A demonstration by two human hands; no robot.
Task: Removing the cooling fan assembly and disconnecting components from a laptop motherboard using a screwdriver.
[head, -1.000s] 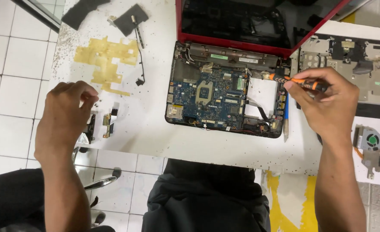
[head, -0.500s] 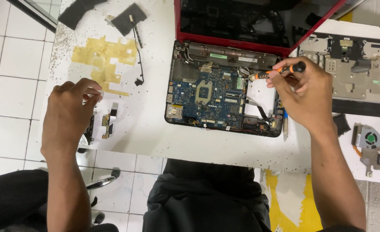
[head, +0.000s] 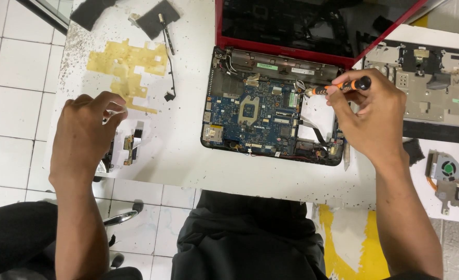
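Note:
An opened red laptop (head: 224,31) lies on the white table (head: 188,155), its base stripped so the blue motherboard (head: 255,111) shows. My right hand (head: 369,116) grips an orange and black screwdriver (head: 343,86), its tip near the upper right of the board. My left hand (head: 87,137) rests at the table's left edge, fingers curled over small circuit parts (head: 131,145); whether it holds anything is hidden.
A removed grey palmrest cover (head: 436,88) lies at right, with a cooling fan and heatsink (head: 447,173) below it. Black foam pieces (head: 157,18) and a thin cable (head: 170,67) sit at the upper left beside a yellow stain (head: 125,65). White floor tiles surround the table.
My right hand has carried the screwdriver leftward and slightly up over the laptop base. My left hand has barely moved near the small parts.

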